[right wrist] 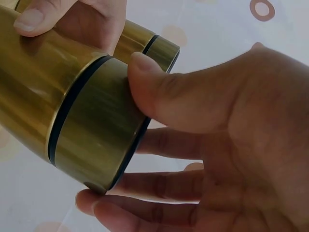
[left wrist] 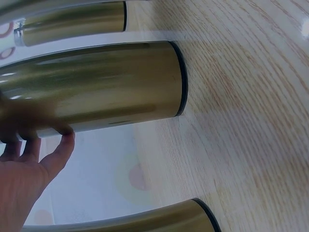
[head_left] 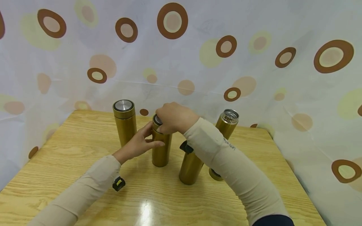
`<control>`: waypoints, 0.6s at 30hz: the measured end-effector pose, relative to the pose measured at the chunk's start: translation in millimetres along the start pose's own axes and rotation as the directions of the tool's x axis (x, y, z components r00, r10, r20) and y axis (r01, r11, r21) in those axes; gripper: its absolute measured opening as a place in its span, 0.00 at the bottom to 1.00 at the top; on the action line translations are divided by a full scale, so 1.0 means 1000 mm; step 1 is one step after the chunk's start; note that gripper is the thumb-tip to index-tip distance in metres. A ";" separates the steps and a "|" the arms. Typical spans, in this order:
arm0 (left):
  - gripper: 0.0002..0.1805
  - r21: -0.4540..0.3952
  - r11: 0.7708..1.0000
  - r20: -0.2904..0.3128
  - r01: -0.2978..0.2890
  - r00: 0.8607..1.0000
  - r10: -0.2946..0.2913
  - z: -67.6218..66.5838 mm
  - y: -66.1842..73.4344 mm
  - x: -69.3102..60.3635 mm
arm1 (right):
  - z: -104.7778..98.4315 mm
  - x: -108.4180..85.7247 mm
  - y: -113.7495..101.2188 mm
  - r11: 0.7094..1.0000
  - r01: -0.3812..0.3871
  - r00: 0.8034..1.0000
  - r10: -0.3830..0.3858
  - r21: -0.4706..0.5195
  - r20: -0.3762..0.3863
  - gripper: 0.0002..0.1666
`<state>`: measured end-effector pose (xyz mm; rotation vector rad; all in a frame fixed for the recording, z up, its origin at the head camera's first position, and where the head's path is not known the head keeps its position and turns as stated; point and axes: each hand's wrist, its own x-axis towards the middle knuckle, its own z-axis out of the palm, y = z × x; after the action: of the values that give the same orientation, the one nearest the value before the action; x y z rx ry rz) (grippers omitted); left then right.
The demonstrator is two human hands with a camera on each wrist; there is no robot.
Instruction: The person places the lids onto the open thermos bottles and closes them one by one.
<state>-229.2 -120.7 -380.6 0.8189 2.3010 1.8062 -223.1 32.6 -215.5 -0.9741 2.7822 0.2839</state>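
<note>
Gold metal right under the fingers: the right hand point(head_left: 177, 117) has its thumb on the near side of the lid point(right wrist: 94, 123) and its other fingers round the far edge, gripping it from above. Lower down, the left hand point(head_left: 138, 142) holds the middle bottle point(head_left: 161, 153), fingers around the body just under that lid. And that bottle stands upright on the table point(head_left: 135, 194), lid seated, dark seam showing; how tight it sits, I can't tell.

Handling now: stiff, hard-walled, probably moderately weighty. That glossy curve could well slide in a light hold, so the lid wants firm pressure on opposite sides, and the body a full wrap below the seam. A knock would likely dent it rather than shatter it.

Further out, a capped bottle point(head_left: 125, 127) stands beyond the left hand. To the right, an uncapped bottle point(head_left: 225, 127) shows its silvery mouth, partly hidden behind the right sleeve point(head_left: 240, 175); a gold base point(head_left: 190, 172) pokes out below, same bottle or another, I can't say. Behind everything hangs a patterned backdrop point(head_left: 141, 56).
</note>
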 end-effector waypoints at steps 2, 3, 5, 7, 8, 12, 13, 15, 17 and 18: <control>0.44 -0.003 1.000 0.000 -0.001 1.000 0.001 0.000 0.000 0.000 | 0.001 0.001 -0.001 1.000 -0.009 1.000 0.009 0.007 -0.003 0.14; 0.44 -0.003 1.000 0.000 -0.001 1.000 0.001 0.000 0.000 0.000 | 0.001 0.002 -0.002 1.000 -0.014 1.000 0.014 0.008 -0.004 0.15; 0.44 -0.006 1.000 0.001 -0.003 1.000 0.003 0.000 -0.001 0.000 | 0.003 0.002 -0.002 0.999 -0.030 1.000 0.030 0.016 -0.005 0.16; 0.44 -0.009 1.000 0.000 -0.002 1.000 0.002 0.000 -0.001 0.000 | 0.004 0.003 -0.003 0.999 -0.040 0.999 0.041 0.014 -0.013 0.18; 0.45 -0.009 1.000 -0.001 0.000 1.000 0.000 0.000 -0.001 0.000 | 0.004 0.004 -0.004 0.999 -0.044 0.999 0.044 0.011 -0.018 0.18; 0.46 -0.012 1.000 -0.001 0.013 1.000 -0.013 0.000 -0.001 0.000 | 0.005 0.006 -0.005 0.998 -0.058 0.997 0.058 -0.012 -0.046 0.20; 0.46 -0.012 1.000 -0.001 0.016 1.000 -0.016 -0.001 -0.001 0.000 | 0.005 0.006 -0.005 0.998 -0.063 0.997 0.062 -0.014 -0.055 0.21; 0.45 -0.009 1.000 -0.002 0.019 1.000 -0.019 -0.001 -0.001 0.000 | 0.005 0.007 -0.006 0.997 -0.076 0.995 0.074 -0.016 -0.070 0.21; 0.41 -0.008 1.000 -0.004 0.017 1.000 -0.018 -0.001 0.000 0.001 | 0.006 0.007 -0.006 0.996 -0.091 0.992 0.090 -0.008 -0.086 0.23; 0.39 -0.007 1.000 -0.007 0.017 1.000 -0.017 -0.001 0.000 0.001 | 0.006 0.008 -0.007 0.995 -0.098 0.991 0.098 -0.002 -0.093 0.25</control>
<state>-230.4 -120.9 -380.4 0.7912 2.2970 1.8119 -224.1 24.6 -223.9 -0.8747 2.9205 0.2683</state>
